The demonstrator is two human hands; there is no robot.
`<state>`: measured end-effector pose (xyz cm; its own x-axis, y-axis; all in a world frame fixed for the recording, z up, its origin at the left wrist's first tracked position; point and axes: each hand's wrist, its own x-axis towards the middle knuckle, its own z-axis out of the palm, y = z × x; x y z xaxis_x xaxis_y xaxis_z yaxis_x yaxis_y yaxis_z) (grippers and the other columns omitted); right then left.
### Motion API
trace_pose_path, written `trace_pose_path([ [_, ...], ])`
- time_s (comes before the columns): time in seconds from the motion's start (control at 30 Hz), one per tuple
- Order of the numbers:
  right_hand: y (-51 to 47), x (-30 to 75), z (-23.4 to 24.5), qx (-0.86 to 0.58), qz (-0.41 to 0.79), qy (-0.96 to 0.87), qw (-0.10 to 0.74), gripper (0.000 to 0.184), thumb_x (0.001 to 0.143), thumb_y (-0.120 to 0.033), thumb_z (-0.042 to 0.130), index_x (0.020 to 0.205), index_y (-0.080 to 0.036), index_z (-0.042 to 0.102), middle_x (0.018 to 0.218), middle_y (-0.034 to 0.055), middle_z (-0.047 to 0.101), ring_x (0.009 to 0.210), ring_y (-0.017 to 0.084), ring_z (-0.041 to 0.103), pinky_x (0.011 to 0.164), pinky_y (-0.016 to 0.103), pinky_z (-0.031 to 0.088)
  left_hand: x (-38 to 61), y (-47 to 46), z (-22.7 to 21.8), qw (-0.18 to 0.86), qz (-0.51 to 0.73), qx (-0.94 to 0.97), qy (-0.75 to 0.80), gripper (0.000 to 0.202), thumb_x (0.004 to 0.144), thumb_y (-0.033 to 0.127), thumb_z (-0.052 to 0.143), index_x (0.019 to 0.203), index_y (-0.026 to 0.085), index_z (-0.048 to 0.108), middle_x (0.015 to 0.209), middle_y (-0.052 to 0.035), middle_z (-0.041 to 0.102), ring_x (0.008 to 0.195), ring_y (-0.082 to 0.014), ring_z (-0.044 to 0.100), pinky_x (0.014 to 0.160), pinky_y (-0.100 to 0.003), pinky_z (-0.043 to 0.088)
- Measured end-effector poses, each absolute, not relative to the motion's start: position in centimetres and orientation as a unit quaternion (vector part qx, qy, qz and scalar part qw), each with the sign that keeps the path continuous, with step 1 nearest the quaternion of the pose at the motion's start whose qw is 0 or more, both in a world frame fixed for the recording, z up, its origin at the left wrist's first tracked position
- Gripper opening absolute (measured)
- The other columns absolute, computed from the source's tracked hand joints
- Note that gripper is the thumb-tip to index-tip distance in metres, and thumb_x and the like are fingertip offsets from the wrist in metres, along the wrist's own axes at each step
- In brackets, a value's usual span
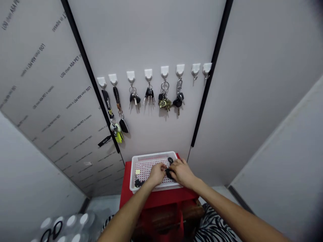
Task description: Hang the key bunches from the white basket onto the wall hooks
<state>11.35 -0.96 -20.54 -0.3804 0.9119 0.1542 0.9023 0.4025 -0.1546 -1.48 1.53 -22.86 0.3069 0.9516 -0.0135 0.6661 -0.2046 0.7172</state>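
While we look down from head height, our left hand [156, 173] and right hand [182, 172] meet inside a white perforated basket [151, 155] on a red stool [156, 198] at six o'clock. Both sets of fingers are curled and pinch a black key fob [168, 173] between them, probably to steady so small a piece. It sits toward the basket's three o'clock side. Our forearms reach forward and converge, palms down, wrists low over the near rim. Two more black keys [138, 183] lie loose at the basket's seven and one o'clock; its walls likely keep them together. At twelve o'clock, white wall hooks [148, 74] hold key bunches [164, 99] apart from one another.
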Motion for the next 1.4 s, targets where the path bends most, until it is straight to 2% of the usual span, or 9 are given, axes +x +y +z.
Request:
trace_pose_path([
  [0.13, -1.6, 11.2, -19.7, -0.563, 0.103, -0.795, 0.202, 0.027, 0.069, -0.025, 0.038, 0.09, -0.019, 0.052, 0.085, 0.0054, 0.056, 0.083, 0.018, 0.044, 0.075, 0.034, 0.026, -2.0, 1.3, -21.0, 0.321, 0.275, 0.771, 0.477, 0.026, 0.056, 0.004, 0.037, 0.074, 0.014, 0.053, 0.067, -0.0002, 0.054, 0.06, -0.0084, 0.046, 0.06, -0.019, 0.037],
  [0.23, -1.6, 11.1, -18.8, -0.506, 0.237, -0.769, 0.31, 0.027, 0.07, -0.026, 0.037, 0.09, -0.017, 0.051, 0.087, 0.005, 0.055, 0.082, 0.015, 0.046, 0.074, 0.03, 0.031, -2.3, 1.0, -18.7, 0.32, 0.29, 0.803, 0.41, 0.026, 0.057, 0.005, 0.036, 0.073, 0.015, 0.054, 0.065, 0.0003, 0.054, 0.06, -0.0086, 0.046, 0.06, -0.019, 0.037],
  [0.33, -1.4, 11.0, -17.8, -0.452, 0.37, -0.716, 0.383, 0.026, 0.069, -0.029, 0.039, 0.087, -0.014, 0.051, 0.082, 0.0048, 0.056, 0.077, 0.014, 0.049, 0.07, 0.027, 0.035, -2.1, 1.1, -16.3, 0.322, 0.31, 0.808, 0.385, 0.023, 0.059, 0.009, 0.036, 0.074, 0.015, 0.053, 0.062, 0.0009, 0.053, 0.058, -0.0081, 0.046, 0.058, -0.019, 0.037],
  [0.43, -1.0, 11.2, -16.6, -0.438, 0.418, -0.677, 0.418, 0.023, 0.065, -0.029, 0.044, 0.078, -0.013, 0.053, 0.076, 0.0037, 0.056, 0.073, 0.013, 0.049, 0.069, 0.026, 0.037, -1.4, 1.5, -14.3, 0.321, 0.345, 0.786, 0.401, 0.02, 0.06, 0.011, 0.038, 0.074, 0.015, 0.051, 0.062, 0.001, 0.052, 0.058, -0.0079, 0.046, 0.057, -0.019, 0.037],
  [0.7, 0.2, 13.7, -10.3, -0.454, 0.395, -0.64, 0.479, 0.027, 0.064, -0.037, 0.044, 0.059, -0.012, 0.053, 0.05, -0.0023, 0.045, 0.049, 0.006, 0.039, 0.049, 0.02, 0.034, 1.2, 2.6, -8.4, 0.29, 0.437, 0.762, 0.38, 0.012, 0.059, 0.011, 0.042, 0.068, 0.014, 0.05, 0.059, 0.0026, 0.049, 0.056, -0.0062, 0.045, 0.056, -0.017, 0.037],
  [0.93, 0.6, 15.6, -4.8, -0.449, 0.41, -0.637, 0.473, 0.025, 0.058, -0.032, 0.051, 0.075, -0.013, 0.055, 0.065, -0.0006, 0.05, 0.055, 0.006, 0.041, 0.052, 0.021, 0.034, 3.0, 3.5, -3.5, 0.248, 0.482, 0.776, 0.322, 0.013, 0.057, 0.008, 0.043, 0.066, 0.014, 0.05, 0.058, 0.0035, 0.049, 0.055, -0.005, 0.044, 0.054, -0.016, 0.037],
  [1.07, 0.4, 16.1, -2.9, -0.464, 0.363, -0.667, 0.456, 0.022, 0.053, -0.024, 0.056, 0.072, -0.014, 0.055, 0.065, -0.0013, 0.052, 0.058, 0.006, 0.042, 0.055, 0.02, 0.033, 3.4, 3.7, -2.2, 0.243, 0.49, 0.786, 0.289, 0.013, 0.057, 0.007, 0.042, 0.065, 0.014, 0.049, 0.059, 0.0035, 0.049, 0.055, -0.0049, 0.045, 0.054, -0.016, 0.037],
  [1.23, 0.5, 16.1, -1.9, -0.48, 0.324, -0.661, 0.478, 0.019, 0.056, -0.03, 0.052, 0.062, -0.012, 0.053, 0.054, -0.0034, 0.047, 0.051, 0.005, 0.038, 0.051, 0.019, 0.03, 3.8, 3.7, -1.7, 0.268, 0.516, 0.767, 0.272, 0.01, 0.056, 0.008, 0.045, 0.064, 0.013, 0.048, 0.057, 0.0037, 0.048, 0.055, -0.0045, 0.044, 0.053, -0.015, 0.037],
  [1.4, 0.5, 16.3, -1.4, -0.507, 0.293, -0.686, 0.432, 0.014, 0.053, -0.023, 0.052, 0.06, -0.012, 0.055, 0.05, -0.0039, 0.047, 0.047, 0.005, 0.037, 0.049, 0.019, 0.029, 4.0, 3.9, -1.9, 0.264, 0.503, 0.775, 0.277, 0.01, 0.056, 0.007, 0.045, 0.063, 0.013, 0.047, 0.057, 0.0038, 0.048, 0.054, -0.0044, 0.044, 0.051, -0.015, 0.037],
])
